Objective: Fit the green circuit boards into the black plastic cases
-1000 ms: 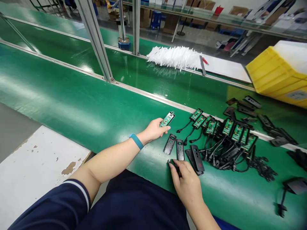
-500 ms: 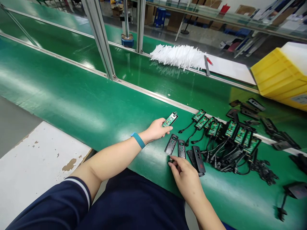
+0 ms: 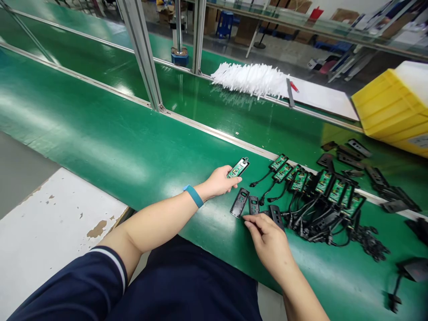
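Note:
My left hand grips a narrow black case with a green circuit board inside, its looped end pointing away from me. Below and right of it, a black cover with cutouts lies on the green table, beside a second cover. My right hand is just below these covers, thumb and index finger close together at the first cover's lower end. What they pinch, if anything, is too small to tell. Another black cover lies partly behind the right hand.
Several cased boards with black cables lie on the green table to the right. Beyond the metal rail are more black covers, white strips, a red-handled tool and a yellow bin. A metal post stands left.
My right hand has moved right, over the black covers; the small dark piece at its fingertips no longer shows. My left hand keeps its hold, almost still.

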Tool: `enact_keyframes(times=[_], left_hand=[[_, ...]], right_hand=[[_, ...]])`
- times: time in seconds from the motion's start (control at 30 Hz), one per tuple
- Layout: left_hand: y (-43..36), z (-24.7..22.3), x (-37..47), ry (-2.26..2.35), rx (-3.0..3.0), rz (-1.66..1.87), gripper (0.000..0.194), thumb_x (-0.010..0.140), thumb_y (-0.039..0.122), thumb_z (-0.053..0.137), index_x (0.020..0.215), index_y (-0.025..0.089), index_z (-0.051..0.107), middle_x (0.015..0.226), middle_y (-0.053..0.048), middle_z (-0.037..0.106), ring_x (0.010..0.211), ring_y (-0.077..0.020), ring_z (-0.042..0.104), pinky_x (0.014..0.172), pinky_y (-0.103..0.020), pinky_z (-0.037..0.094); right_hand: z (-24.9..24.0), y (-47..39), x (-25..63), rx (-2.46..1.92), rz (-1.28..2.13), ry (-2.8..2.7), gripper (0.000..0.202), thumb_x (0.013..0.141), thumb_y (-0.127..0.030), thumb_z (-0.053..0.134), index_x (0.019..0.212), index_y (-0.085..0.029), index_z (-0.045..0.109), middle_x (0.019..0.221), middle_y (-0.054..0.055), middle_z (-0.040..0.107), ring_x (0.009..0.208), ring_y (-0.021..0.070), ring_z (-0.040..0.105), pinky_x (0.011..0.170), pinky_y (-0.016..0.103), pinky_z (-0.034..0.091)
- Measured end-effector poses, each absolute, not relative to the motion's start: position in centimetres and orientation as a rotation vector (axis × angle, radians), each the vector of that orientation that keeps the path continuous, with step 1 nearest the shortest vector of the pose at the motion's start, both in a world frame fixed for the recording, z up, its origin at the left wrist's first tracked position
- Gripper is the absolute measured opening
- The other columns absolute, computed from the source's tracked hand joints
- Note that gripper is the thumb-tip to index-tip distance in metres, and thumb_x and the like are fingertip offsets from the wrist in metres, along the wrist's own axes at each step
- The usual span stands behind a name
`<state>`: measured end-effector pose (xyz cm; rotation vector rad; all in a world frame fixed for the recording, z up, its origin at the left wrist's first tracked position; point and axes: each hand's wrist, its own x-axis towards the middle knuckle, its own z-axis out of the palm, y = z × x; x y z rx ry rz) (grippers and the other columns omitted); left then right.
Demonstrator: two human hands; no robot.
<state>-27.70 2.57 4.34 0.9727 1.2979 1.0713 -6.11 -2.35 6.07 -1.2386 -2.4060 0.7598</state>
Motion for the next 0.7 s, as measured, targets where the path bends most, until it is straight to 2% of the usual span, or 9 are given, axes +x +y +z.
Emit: enact_keyframes(times=[0.17,0.23,0.3,0.37,0.43,0.5,0.6,0.7], left_hand=[[2.5,4.4,-27.7,1.300,0.977,1.073,0.013,0.086,0.025,0.059,0.087,0.018,0.048,0.065,0.003,0.060,0.038,-0.0032,0.044,0.038,-0.015,0.031],[2.5,4.5,-27.7,1.301,0.969,1.074,0.012,0.086,0.025,0.058,0.087,0.018,0.048,0.065,0.003,0.060,0.038,-0.0034,0.044,0.037,-0.015,0.030],[2.4,4.5,-27.7,1.296,0.957,1.075,0.013,0.086,0.025,0.059,0.087,0.018,0.048,0.065,0.003,0.060,0.038,-0.0035,0.044,0.037,-0.015,0.030],[2.5,4.4,-27.7,1.287,0.949,1.080,0.014,0.085,0.026,0.059,0.088,0.018,0.048,0.064,0.003,0.060,0.039,-0.0035,0.045,0.037,-0.014,0.030],[2.5,4.3,-27.7,1.280,0.951,1.090,0.015,0.085,0.026,0.060,0.088,0.018,0.048,0.064,0.003,0.060,0.039,-0.0037,0.045,0.037,-0.014,0.031],[2.5,4.2,-27.7,1.278,0.956,1.096,0.014,0.085,0.026,0.059,0.088,0.019,0.048,0.063,0.003,0.060,0.039,-0.0039,0.045,0.037,-0.014,0.031],[2.6,4.1,-27.7,1.279,0.963,1.095,0.013,0.085,0.026,0.058,0.087,0.019,0.047,0.063,0.003,0.059,0.038,-0.0043,0.044,0.036,-0.015,0.031],[2.7,3.9,-27.6,1.285,0.969,1.094,0.014,0.085,0.027,0.058,0.087,0.019,0.047,0.063,0.003,0.059,0.038,-0.0048,0.044,0.036,-0.015,0.031]], right_hand=[[5.4,-0.3,-6.7,-1.421,0.989,-2.056,0.025,0.087,-0.039,0.055,0.096,-0.018,0.066,0.082,0.006,0.069,0.066,0.0178,0.066,0.065,0.033,0.055],[5.2,0.3,-7.2,-1.444,0.989,-1.990,0.027,0.086,-0.040,0.055,0.096,-0.017,0.065,0.082,0.006,0.069,0.065,0.0173,0.066,0.064,0.033,0.054],[5.2,0.7,-7.9,-1.407,0.837,-2.027,0.024,0.086,-0.038,0.055,0.093,-0.018,0.066,0.089,0.008,0.069,0.075,0.0191,0.066,0.072,0.036,0.054],[5.2,1.0,-8.5,-1.328,0.601,-2.099,0.019,0.086,-0.035,0.056,0.087,-0.019,0.067,0.101,0.010,0.067,0.093,0.0233,0.062,0.085,0.043,0.049],[5.0,1.1,-9.0,-1.279,0.438,-2.147,0.017,0.085,-0.034,0.057,0.083,-0.021,0.068,0.118,0.012,0.062,0.114,0.0278,0.052,0.096,0.051,0.040],[4.6,1.3,-9.3,-1.297,0.402,-2.164,0.017,0.084,-0.034,0.058,0.081,-0.022,0.069,0.134,0.011,0.052,0.127,0.0308,0.041,0.100,0.057,0.034],[3.7,1.4,-9.4,-1.363,0.417,-2.165,0.018,0.083,-0.035,0.059,0.080,-0.022,0.070,0.146,0.009,0.042,0.135,0.0332,0.031,0.101,0.061,0.030],[2.9,1.3,-9.3,-1.410,0.384,-2.159,0.018,0.083,-0.036,0.059,0.081,-0.022,0.071,0.146,0.010,0.041,0.137,0.0341,0.029,0.101,0.063,0.028]])
